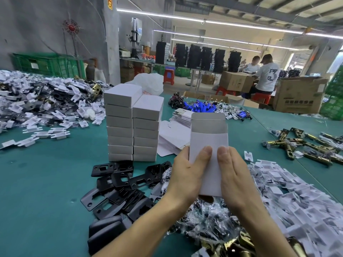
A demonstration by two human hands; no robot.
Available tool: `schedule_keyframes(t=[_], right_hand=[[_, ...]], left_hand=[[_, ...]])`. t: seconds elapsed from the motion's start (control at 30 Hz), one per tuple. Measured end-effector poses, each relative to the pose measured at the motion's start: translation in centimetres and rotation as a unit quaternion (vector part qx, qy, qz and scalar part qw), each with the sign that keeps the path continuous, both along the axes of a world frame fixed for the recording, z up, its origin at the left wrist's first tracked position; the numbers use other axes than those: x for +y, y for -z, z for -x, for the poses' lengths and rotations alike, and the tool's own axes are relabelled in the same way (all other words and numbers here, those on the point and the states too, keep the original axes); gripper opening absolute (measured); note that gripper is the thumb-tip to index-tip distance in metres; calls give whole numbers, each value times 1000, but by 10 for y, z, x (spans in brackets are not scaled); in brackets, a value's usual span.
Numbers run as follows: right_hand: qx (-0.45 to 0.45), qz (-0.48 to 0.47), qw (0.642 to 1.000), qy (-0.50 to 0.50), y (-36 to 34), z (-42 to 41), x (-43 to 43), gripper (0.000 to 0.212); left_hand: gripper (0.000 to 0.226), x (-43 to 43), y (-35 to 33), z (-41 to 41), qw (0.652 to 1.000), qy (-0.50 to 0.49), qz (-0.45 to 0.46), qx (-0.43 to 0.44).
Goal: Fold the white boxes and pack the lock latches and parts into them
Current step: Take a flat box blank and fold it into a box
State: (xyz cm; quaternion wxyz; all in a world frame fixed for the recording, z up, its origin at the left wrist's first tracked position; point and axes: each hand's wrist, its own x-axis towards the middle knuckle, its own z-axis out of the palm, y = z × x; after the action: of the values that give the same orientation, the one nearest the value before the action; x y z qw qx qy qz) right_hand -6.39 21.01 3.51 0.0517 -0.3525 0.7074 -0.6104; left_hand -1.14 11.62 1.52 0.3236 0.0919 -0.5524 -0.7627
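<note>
I hold a white box (208, 140) upright between both hands above the green table, its top end open with the flap standing up. My left hand (187, 173) grips its left side, thumb on the front face. My right hand (233, 175) grips its right side, thumb beside the other thumb. Flat unfolded white boxes (171, 140) lie just behind it. Brass lock latches (304, 145) lie to the right. Black strike plates (120, 186) lie scattered to the left of my hands. Bagged parts (209, 219) lie under my wrists.
Two stacks of closed white boxes (132, 123) stand on the green table (46, 182). White plastic inserts are heaped at far left (37, 102) and at right (297, 197). Blue batteries (202, 106) lie farther back. Cardboard cartons (297, 95) and two people (267, 75) are beyond the table.
</note>
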Motion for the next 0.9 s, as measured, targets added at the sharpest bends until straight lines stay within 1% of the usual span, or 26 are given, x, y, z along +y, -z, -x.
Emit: schedule_keyframes(t=[0.1,0.17,0.23,0.3,0.33,0.4,0.43,0.5,0.57,0.63,0.7,0.8,0.9], right_hand=[[-54,1,998,-28,1,4,2,46],[-71,-13,996,-44,-1,7,4,44],[-61,-60,995,-41,-1,11,7,37],[-44,-145,988,-34,0,16,12,27],[-34,-192,980,-30,1,18,14,28],[6,-267,964,-14,1,21,19,42],[35,-292,956,-7,0,21,21,42],[88,-328,940,-7,-2,21,23,29],[116,-380,918,-8,-2,22,26,16],[116,-439,891,5,-1,28,32,10],[101,-482,870,22,-4,37,43,7],[96,-521,848,28,-10,47,58,8],[70,-541,838,-1,-12,44,63,8]], left_hand=[[46,-3,0,0,1000,0,-1,-1],[45,-7,2,0,1000,-18,11,-17],[42,-11,3,0,999,-34,18,-36],[41,-17,3,0,998,-43,9,-46],[39,-20,3,-1,998,-50,-1,-47],[29,-28,2,-2,995,-78,-24,-48],[26,-31,3,-2,993,-95,-34,-52],[24,-36,5,-1,990,-119,-52,-60],[22,-38,8,-1,988,-126,-59,-65],[19,-38,10,-1,989,-124,-53,-63],[17,-38,11,-1,990,-118,-48,-60],[17,-38,12,0,991,-110,-49,-65],[17,-36,11,0,990,-110,-52,-72]])
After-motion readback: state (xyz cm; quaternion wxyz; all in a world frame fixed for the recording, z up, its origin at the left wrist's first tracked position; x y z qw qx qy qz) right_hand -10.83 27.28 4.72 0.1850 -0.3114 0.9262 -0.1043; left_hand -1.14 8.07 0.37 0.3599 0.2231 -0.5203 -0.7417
